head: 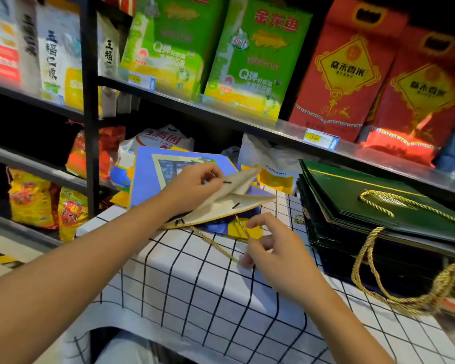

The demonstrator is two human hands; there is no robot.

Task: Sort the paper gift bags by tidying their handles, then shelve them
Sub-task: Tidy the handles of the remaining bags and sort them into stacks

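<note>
The left hand (195, 185) is pinching the blue bag's (147, 174) mouth open near the table's (195, 279) far edge. The right hand (268, 248) is seemingly pinching the gold cord (213, 243), probably to tuck it inside.

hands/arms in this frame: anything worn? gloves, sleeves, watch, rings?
Nothing worn that shows. Left hand and right hand are bare, with no gloves, rings or markings visible. Both forearms are uncovered to the frame edge: no sleeve, watch or strap in view. Nails look short and unpainted.
</note>
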